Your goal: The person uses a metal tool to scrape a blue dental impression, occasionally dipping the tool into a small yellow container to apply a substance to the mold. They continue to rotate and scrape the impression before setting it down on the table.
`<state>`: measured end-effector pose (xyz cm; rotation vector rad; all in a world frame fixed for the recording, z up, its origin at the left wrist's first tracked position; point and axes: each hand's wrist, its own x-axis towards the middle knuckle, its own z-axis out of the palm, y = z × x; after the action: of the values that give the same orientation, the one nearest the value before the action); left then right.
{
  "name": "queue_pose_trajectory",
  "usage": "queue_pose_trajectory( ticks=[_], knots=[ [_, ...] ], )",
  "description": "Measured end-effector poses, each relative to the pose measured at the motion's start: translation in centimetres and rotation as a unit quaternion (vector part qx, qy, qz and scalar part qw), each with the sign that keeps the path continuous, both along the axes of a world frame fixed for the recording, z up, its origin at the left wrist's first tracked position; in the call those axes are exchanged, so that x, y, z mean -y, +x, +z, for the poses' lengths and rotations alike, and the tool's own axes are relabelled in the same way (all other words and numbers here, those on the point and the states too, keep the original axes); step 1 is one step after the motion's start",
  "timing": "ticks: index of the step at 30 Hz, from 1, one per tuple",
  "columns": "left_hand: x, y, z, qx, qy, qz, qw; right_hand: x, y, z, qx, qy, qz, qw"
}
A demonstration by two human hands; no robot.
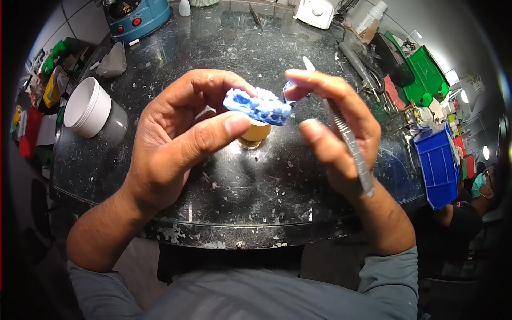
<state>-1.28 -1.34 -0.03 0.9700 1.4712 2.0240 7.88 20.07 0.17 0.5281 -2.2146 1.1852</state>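
Observation:
My left hand (181, 125) pinches a blue dental cast (258, 106) between thumb and fingers, above the middle of the table. Tooth-like shapes show along its upper side. Close to the cast's right end is my right hand (336, 117), with a slim metal hand tool (349, 144) lying across its palm. The tool's handle has grooves, and a pale pointed end (308, 64) sticks out past the fingers. At the right index fingertip there is a small blue bit (289, 86), partly hidden. Below the cast sits a round yellowish object (257, 133), partly covered.
A white tub (88, 109) stands on the dark scratched table (240, 202) at the left. Behind are a blue machine (140, 24), a white device (314, 13) and tweezers (256, 17). A handpiece (357, 64) and blue tray (437, 165) are rightward, near another person (464, 216).

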Motion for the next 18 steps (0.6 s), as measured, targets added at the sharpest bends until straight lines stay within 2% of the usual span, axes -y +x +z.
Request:
queue_pose_trajectory(
  ticks=[2, 7, 9, 12, 14, 18],
  knots=[
    [0.0, -0.4, -0.3, -0.010, 0.010, -0.001, 1.000, 0.2, 0.0, 0.2, 0.001, -0.100, -0.013, 0.995],
    [0.1, -0.6, -0.3, -0.027, 0.011, 0.012, 0.999, -0.3, -0.2, -0.1, 0.053, -0.100, -0.049, 0.992],
    [0.1, -0.6, -0.3, -0.029, 0.016, 0.017, 0.999, 0.4, -0.2, -0.3, 0.061, -0.170, -0.032, 0.983],
    [0.1, -0.8, -0.5, -0.034, 0.019, 0.018, 0.999, 0.3, -0.3, -0.8, 0.060, -0.206, 0.009, 0.977],
    [0.0, -0.9, -0.5, -0.028, 0.029, 0.001, 0.999, 0.1, -0.5, -1.1, 0.044, -0.200, 0.027, 0.978],
    [0.0, -0.8, -0.3, -0.023, 0.038, -0.022, 0.999, 0.4, -0.4, -1.0, 0.041, -0.183, -0.016, 0.982]
  ],
)
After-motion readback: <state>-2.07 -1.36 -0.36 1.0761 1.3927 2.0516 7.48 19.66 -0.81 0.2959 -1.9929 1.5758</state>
